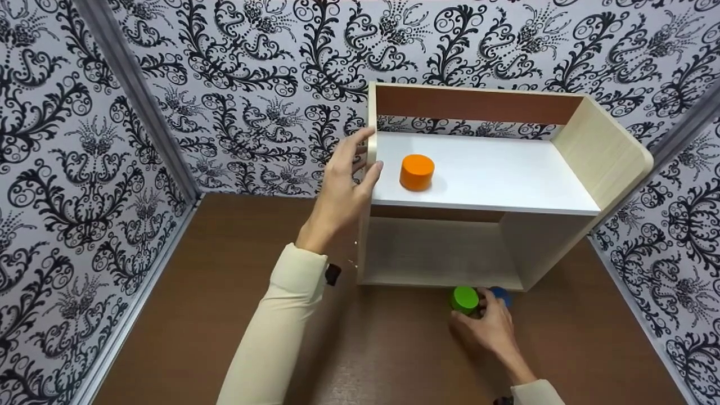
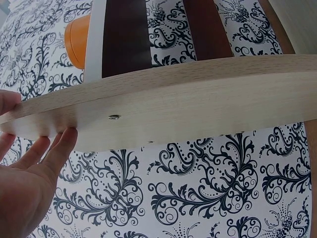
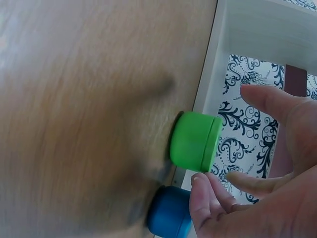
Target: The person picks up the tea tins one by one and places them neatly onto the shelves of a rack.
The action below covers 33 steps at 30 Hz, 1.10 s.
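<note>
Apparently light, stiff and smooth, the green cylinder (image 1: 464, 300) stood just beside the right hand (image 1: 494, 327), its fingers parted, not gripping; round sides seemed to suit a pinch. The left hand (image 1: 342, 191) gripped the shelf panel (image 2: 198, 109).

The squat, round green container (image 3: 193, 141) stands upright on the worktop (image 1: 185, 315) by the front edge of the shelf unit (image 1: 439, 247), just beside a similar blue container (image 3: 167, 210). The shelf unit, pale wood-look, stands upright with a white upper shelf (image 1: 500, 171)
</note>
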Available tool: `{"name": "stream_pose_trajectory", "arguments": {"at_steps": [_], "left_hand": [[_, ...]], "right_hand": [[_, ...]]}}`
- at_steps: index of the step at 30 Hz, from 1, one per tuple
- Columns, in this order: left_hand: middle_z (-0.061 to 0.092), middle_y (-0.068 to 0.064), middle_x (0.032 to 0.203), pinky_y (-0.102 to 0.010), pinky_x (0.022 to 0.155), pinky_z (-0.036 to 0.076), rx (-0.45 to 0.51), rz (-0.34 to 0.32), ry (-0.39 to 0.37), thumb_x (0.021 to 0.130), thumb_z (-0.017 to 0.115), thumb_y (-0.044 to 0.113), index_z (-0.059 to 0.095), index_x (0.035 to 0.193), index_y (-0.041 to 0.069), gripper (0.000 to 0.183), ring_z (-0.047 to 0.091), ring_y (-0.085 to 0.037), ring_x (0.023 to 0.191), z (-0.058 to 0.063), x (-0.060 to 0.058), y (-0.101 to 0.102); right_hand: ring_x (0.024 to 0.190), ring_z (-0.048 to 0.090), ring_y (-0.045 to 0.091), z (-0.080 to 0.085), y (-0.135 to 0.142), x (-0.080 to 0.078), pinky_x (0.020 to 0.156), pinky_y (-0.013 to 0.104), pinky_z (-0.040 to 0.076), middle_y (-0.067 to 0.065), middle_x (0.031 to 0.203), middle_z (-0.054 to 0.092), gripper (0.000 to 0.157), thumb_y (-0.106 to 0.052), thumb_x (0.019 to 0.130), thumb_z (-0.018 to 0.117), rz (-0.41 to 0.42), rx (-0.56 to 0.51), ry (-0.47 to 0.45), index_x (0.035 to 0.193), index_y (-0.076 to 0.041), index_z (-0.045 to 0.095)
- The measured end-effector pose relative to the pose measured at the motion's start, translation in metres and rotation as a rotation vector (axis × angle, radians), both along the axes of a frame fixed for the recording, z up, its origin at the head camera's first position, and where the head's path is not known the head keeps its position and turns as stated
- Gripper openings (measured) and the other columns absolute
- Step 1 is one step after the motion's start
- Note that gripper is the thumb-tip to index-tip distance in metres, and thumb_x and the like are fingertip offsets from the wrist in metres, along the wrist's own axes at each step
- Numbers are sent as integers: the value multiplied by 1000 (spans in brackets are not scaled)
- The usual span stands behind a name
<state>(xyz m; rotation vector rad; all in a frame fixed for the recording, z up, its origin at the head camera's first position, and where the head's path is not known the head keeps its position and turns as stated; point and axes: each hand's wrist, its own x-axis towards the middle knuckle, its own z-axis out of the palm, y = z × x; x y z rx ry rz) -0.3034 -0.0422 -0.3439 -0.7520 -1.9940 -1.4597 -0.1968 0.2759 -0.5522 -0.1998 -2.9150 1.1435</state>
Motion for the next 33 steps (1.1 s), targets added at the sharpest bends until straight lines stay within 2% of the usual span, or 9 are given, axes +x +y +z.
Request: {"name": "stream_pose_trajectory", "arguments": {"at_steps": [8,18,28,33], "left_hand": [[52,-18,135,-28,101,55,-7,6,-3,96,64,1,46,146,2,53,57,-27,119,1,0,-1],[51,-18,138,-28,101,55,-5,11,3,96,64,1,46,146,1,53,56,-26,120,0,0,0],[50,-19,137,-29,100,56,7,8,1,96,64,1,46,145,1,53,57,-29,118,-1,0,0],[50,-19,138,-29,100,56,-2,8,5,96,64,1,46,146,1,53,56,-27,120,-1,0,0]], "right_hand": [[111,55,43,-7,-3,-3,91,61,51,33,127,52,88,-31,85,83,17,-8,-22,148,9,37],[122,49,49,-13,-9,-8,100,71,43,33,132,51,86,-30,85,82,31,2,-39,148,7,38],[117,52,48,-20,-18,-17,97,68,46,32,126,53,78,-26,83,84,22,-16,35,139,8,42],[114,54,48,-22,-22,-23,94,65,50,33,124,52,79,-27,83,84,13,-19,39,139,9,42]]}}
